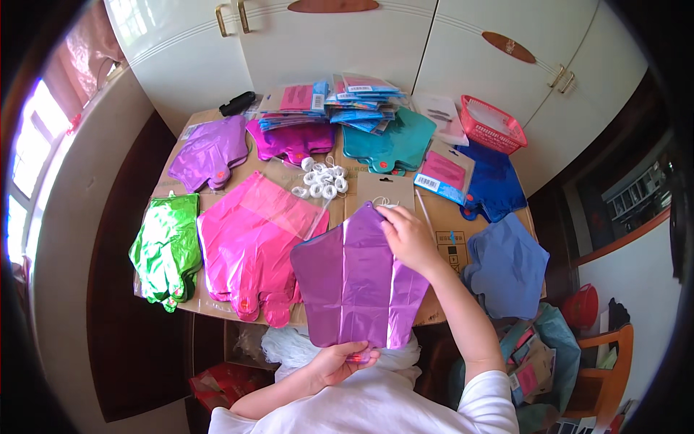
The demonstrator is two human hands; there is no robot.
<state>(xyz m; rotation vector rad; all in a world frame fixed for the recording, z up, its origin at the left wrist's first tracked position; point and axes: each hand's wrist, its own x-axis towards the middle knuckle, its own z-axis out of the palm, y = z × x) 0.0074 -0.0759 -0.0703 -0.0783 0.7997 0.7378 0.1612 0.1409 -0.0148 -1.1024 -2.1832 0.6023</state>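
Observation:
A flat purple foil balloon [361, 286], creased into panels, is held up in front of me over the near edge of the table. My left hand [347, 364] is closed on its lower tab, thumb on top. At the upper right edge my right hand [408, 239] has its fingers closed on the foil near the top corner. Behind the balloon's top stands a brown card [385, 186] with a hang hole, partly hidden. Just beyond lie several small white string rolls [318, 179]. A pink foil balloon stack [249, 246] touches the held balloon's left side, a clear bag [296, 206] over it.
Around the cardboard-covered table lie green [166, 246], lilac [210, 152], teal [390, 141], dark blue [495, 181] and pale blue [510, 267] foil balloons. Packed sets [361, 101] are piled at the back. A pink basket [494, 124] sits back right. A chair [603, 369] stands right.

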